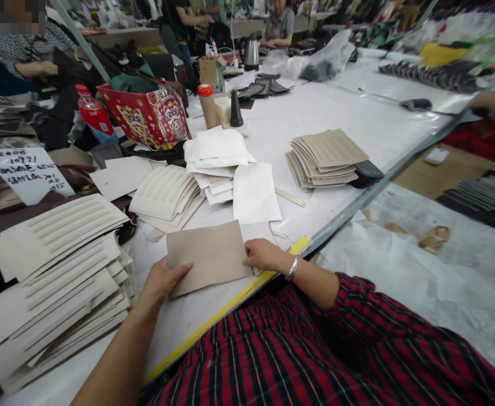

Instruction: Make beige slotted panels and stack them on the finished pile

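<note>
Between my two hands is a flat taupe leather-like panel, held just over the white table near its yellow-taped edge. My left hand grips its left edge, thumb on top and fingers underneath. At the right edge, my right hand pinches the panel between thumb and fingers. Just beyond lie white sheets and a stack of cream ribbed panels. Larger piles of cream ribbed panels spread to the left of my left arm. A stack of taupe ribbed panels sits farther back on the right.
A red patterned bag, a red-labelled bottle, an orange-lidded container and a black cone stand at the back left. A handwritten tag lies left. Several people sit at work beyond. Clear plastic lies farther back.
</note>
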A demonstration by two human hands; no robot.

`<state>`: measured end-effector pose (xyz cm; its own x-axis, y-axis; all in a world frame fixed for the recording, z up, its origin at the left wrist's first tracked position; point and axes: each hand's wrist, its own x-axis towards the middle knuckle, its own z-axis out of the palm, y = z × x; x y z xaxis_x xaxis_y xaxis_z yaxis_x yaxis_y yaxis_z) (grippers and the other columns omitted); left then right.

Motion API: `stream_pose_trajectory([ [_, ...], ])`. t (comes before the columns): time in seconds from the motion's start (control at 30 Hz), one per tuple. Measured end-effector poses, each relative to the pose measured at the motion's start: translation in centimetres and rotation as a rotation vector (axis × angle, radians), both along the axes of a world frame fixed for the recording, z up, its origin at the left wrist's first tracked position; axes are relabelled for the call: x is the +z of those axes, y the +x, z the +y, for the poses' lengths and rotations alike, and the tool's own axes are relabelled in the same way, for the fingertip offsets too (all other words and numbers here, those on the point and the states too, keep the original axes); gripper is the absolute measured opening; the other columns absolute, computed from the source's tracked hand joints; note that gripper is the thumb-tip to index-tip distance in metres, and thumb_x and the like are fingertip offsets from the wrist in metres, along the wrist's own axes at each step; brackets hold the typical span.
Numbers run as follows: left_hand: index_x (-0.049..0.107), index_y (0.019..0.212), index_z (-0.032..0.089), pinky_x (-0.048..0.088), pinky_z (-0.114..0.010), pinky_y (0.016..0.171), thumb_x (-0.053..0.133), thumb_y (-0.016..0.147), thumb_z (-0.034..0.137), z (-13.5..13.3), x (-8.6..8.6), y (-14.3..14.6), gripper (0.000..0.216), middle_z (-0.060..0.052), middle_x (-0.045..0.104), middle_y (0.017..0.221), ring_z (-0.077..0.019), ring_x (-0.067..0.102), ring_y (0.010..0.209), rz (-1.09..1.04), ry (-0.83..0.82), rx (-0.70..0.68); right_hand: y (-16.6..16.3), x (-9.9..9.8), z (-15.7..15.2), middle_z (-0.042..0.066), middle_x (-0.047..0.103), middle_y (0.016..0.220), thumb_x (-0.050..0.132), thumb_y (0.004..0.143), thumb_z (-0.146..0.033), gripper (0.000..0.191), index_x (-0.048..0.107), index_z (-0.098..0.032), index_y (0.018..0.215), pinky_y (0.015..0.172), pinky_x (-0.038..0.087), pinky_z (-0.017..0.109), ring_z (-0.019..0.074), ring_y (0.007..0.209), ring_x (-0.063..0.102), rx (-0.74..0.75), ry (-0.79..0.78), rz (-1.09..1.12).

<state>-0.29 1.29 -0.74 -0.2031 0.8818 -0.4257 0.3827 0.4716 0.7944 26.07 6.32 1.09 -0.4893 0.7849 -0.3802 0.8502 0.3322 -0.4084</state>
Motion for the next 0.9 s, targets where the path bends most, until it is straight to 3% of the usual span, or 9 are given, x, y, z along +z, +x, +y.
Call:
stream_pose_trajectory([
  [0.2,0.056,0.097,0.017,0.046,-0.032,0.074,0.062,0.062,0.042,-0.2,1.0,-1.1,0.043,-0.005,0.066,0.092,-0.0251,0.061,0.085,0.290,0.102,-0.240,-0.4,0.0,-0.5,0.007,0.063,0.078,0.053,0.071,-0.025,0.017,0.060,-0.014,0.081,0.057,0.034,0.023,0.0176,0.071,0.056,-0.015,0.041,-0.040],
  [0.3,0.055,0.102,0.017,0.045,-0.031,0.073,0.060,0.064,0.036,-0.6,0.9,-2.1,0.043,-0.005,0.065,0.095,-0.0237,0.060,0.084,0.307,0.144,-0.327,-0.5,-0.2,-0.5,0.005,0.063,0.074,0.053,0.071,-0.026,0.014,0.059,-0.015,0.077,0.055,0.033,0.022,0.0162,0.068,0.056,-0.026,0.026,-0.042],
  [0.5,0.053,0.105,0.017,0.044,-0.026,0.066,0.058,0.066,0.027,-1.3,-0.2,-2.7,0.041,-0.004,0.065,0.086,-0.0187,0.060,0.075,0.300,0.148,-0.276,-0.6,-0.6,-0.3,0.004,0.062,0.072,0.054,0.069,-0.026,0.011,0.057,-0.016,0.074,0.053,0.031,0.022,0.0142,0.064,0.054,-0.035,-0.008,-0.025],
  [0.7,0.054,0.102,0.018,0.042,-0.024,0.061,0.057,0.067,0.026,-1.5,-0.1,-2.4,0.036,-0.001,0.063,0.078,-0.0160,0.057,0.068,0.379,0.153,-0.273,-0.7,-0.5,-0.2,0.003,0.061,0.069,0.054,0.068,-0.025,0.010,0.055,-0.016,0.071,0.052,0.029,0.022,0.0138,0.062,0.053,-0.047,-0.027,-0.037],
  [0.9,0.051,0.106,0.020,0.041,-0.026,0.067,0.054,0.070,0.025,-1.5,0.1,-2.1,0.036,-0.002,0.063,0.085,-0.0181,0.057,0.076,0.492,0.146,-0.303,-0.7,-0.6,-0.2,0.003,0.062,0.070,0.054,0.069,-0.027,0.011,0.054,-0.016,0.073,0.052,0.030,0.021,0.0134,0.061,0.054,-0.046,-0.046,-0.032],
])
